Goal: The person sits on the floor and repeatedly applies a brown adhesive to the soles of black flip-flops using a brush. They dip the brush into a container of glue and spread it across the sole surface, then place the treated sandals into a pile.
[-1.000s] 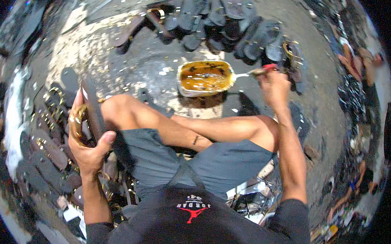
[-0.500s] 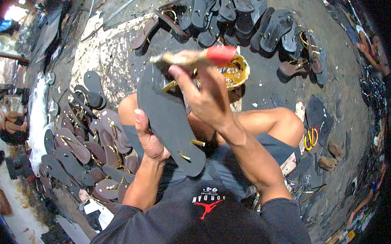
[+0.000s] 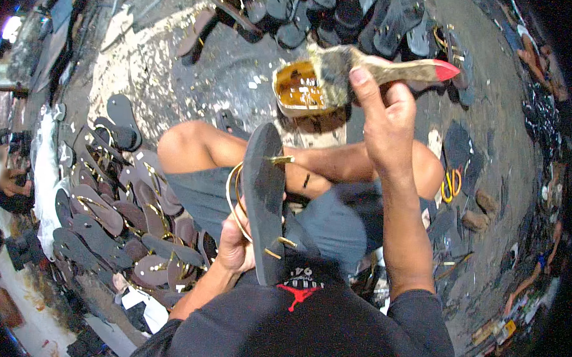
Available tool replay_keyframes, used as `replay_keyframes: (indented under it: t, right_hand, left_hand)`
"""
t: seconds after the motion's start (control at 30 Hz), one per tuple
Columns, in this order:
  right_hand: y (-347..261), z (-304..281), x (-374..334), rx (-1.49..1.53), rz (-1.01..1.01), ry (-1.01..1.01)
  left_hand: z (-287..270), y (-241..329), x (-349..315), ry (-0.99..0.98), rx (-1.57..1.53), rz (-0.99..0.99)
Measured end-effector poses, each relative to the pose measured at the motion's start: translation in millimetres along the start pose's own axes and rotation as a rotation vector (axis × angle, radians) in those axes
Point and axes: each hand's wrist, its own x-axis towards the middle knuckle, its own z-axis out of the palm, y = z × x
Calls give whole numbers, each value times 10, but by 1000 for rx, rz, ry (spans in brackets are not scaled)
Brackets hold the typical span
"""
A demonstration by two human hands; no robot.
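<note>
My left hand [image 3: 235,246] is closed round a dark grey flip-flop [image 3: 263,197], held tilted on edge over my lap. Its gold strap loops out on the left side, and gold strap ends poke through the sole's right side. Farther forward, my right hand [image 3: 392,123] grips a paintbrush [image 3: 407,71] by its wooden handle, whose tip is red. The brush's dark, caked head is above the right part of a tub [image 3: 292,107] of amber glue-like liquid, hiding that part. Whether the bristles touch the liquid I cannot tell.
Several finished-looking flip-flops [image 3: 100,213] lie heaped at the left. More dark sandals [image 3: 400,22] stand in rows at the far side. Scissors with yellow-orange handles [image 3: 451,185] and brown blocks [image 3: 476,221] lie right of my knee. Other people are at the edges.
The flip-flop has turned from broad face up to nearly edge-on, showing its strap. My right hand has carried the brush from over the sole rightward to the tub.
</note>
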Motion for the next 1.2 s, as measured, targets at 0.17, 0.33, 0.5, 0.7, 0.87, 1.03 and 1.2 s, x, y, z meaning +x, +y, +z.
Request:
replay_keyframes:
  t: [0.17,0.33,0.5,0.7,0.87,1.03,1.2]
  right_hand:
    - [-106,243,-422,147,160,-109]
    - [278,646,-720,-122,-214,-210]
    - [302,718,-285,-224,-623,-238]
    - [462,576,-328,-218,-592,-438]
    - [544,552,-92,-390,-694,-521]
    - [522,373,-225,-58,-597,-591]
    - [413,77,-517,-236,-332,-600]
  left_hand:
    - [-109,427,792,0,50,212]
    - [111,654,1211,-59,-79,318]
    - [200,643,1271,-250,-275,295]
    - [85,641,1425,-292,-353,52]
    - [237,529,1425,-234,-288,147]
    - [231,475,1448,-318,-489,105]
    - [102,668,1770,-409,-127,3]
